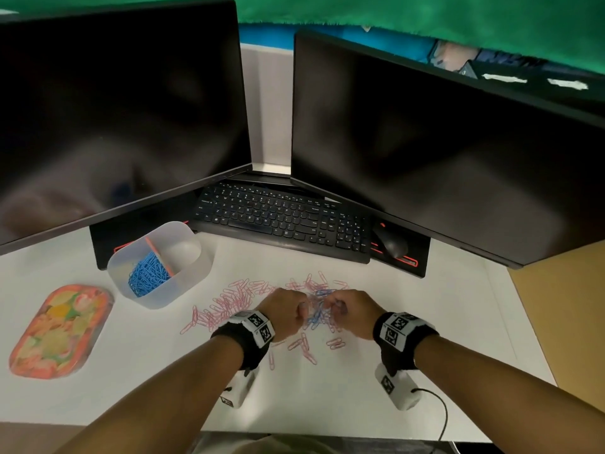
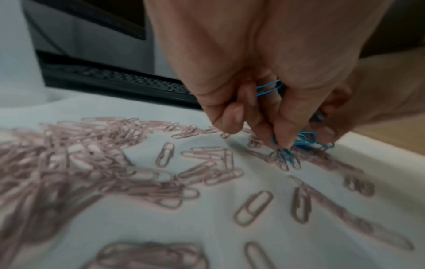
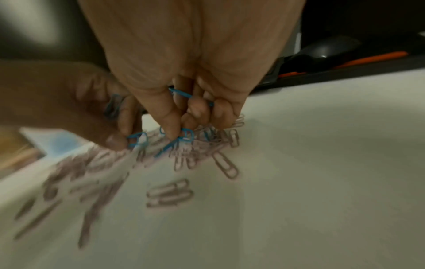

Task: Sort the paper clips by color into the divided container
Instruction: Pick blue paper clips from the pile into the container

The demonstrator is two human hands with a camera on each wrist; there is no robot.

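Blue clips point(image 1: 319, 304) pinched in both hands' grip, above pink clips point(image 1: 229, 299)

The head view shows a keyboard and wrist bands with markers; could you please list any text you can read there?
Keyboard: key legends too small and blurred to read.
Wrist bands: black-and-white square code markers only, no words.
Monitors: dark, no text showing.
Nothing else is readable.

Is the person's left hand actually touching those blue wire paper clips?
Touching. The left wrist view shows the left hand with blue wire paper clips pinched at its fingertips and another tucked among curled fingers.
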